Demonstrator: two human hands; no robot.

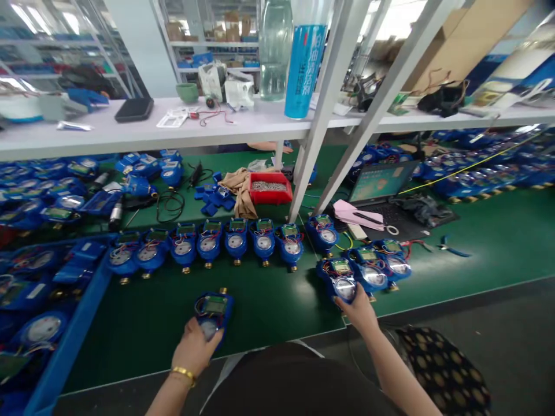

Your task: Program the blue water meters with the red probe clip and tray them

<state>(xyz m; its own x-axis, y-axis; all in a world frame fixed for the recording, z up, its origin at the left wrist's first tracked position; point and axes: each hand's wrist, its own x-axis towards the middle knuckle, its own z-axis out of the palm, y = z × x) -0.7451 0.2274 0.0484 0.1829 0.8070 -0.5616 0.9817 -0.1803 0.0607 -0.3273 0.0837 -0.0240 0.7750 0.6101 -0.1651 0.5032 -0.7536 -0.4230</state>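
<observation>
My left hand point(196, 345) is closed round the lower part of a blue water meter point(215, 306), near the front edge of the green bench. That meter has a small display, exposed wires and a brass fitting at its top end. My right hand point(359, 307) grips another blue water meter point(340, 268) by its round dial end. Two more meters, one of them a wired meter point(372, 274), sit just right of it. Behind my hands runs a row of several similar meters point(208, 242), with brass ends toward me.
A blue crate point(93, 306) of meters stands at left. Behind the row are a red bin point(271, 196) of small metal parts, a tan cloth point(240, 188) and a laptop point(381, 185). Pliers point(453, 248) lie at right. Metal posts point(321, 110) and a white shelf point(173, 133) rise ahead.
</observation>
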